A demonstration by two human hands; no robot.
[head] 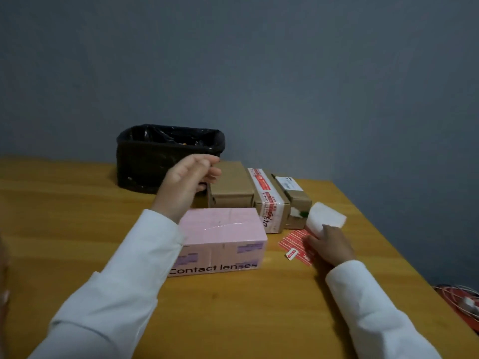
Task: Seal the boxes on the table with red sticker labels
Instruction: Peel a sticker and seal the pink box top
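**Head view: stickers by the right hand, boxes waiting mid-table**

Head camera, looking down across a wooden table (77,229). Black lined bin (166,154) at the back against the wall. Pink box (223,239) nearest, marked "Contact lenses"; behind it a plain cardboard box (233,185), then a taped cardboard box (272,203) just beside. Likely all light and stiff, best steadied by a flat palm on the lid.

Left hand (186,177) raised above the plain box, fingertips pinched together; whether holding anything, cannot tell. Right hand (329,244) resting on the table, gripping a white roll of backing paper (325,216).

Red sticker sheet (295,242) flat under the right fingertips; one small loose sticker (291,254) just beside it. Thin, floppy, tacky: probably best lifted by a corner, kept off the sleeves.

Table edge close on the right, cables (464,301) beyond it. Open wood in front of the pink box.
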